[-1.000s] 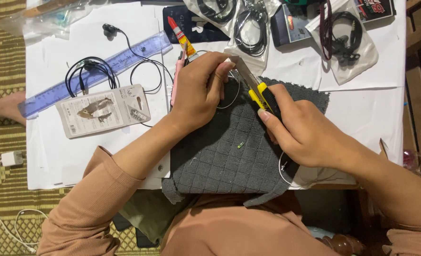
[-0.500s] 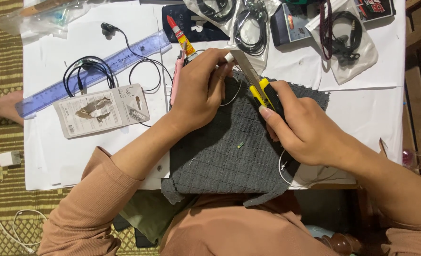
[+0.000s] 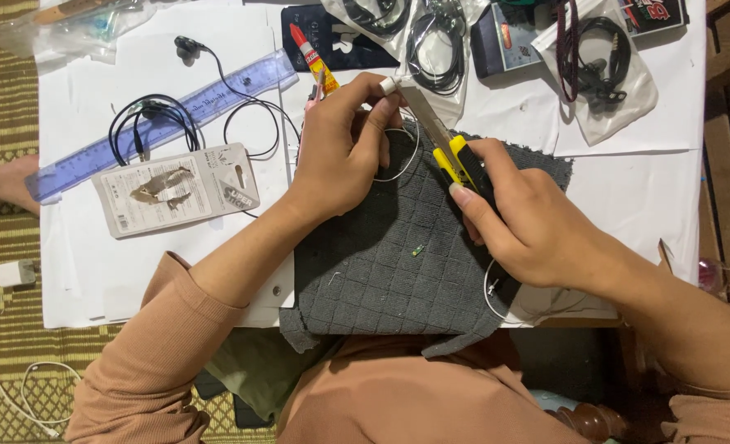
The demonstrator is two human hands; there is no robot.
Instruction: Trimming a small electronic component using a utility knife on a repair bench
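In the head view, the person's left hand pinches the small white end piece of a thin white cable between thumb and fingertips, the other fingers curled in. The right hand is closed around a utility knife with a yellow and black handle, whose silver blade meets the white end piece. Both hands work above a dark grey quilted cloth spread on a table covered in white paper; the cable loops over the cloth beside the left hand. Left of the cloth lie a grey blister card package, black earphones with coiled wire and a translucent blue plastic ruler. A small glue tube with a red cap lies just above the left hand, and clear plastic bags holding coiled cables sit along the far edge. Beneath the table, a woven yellow and green mat covers the floor, with a white charger on it.
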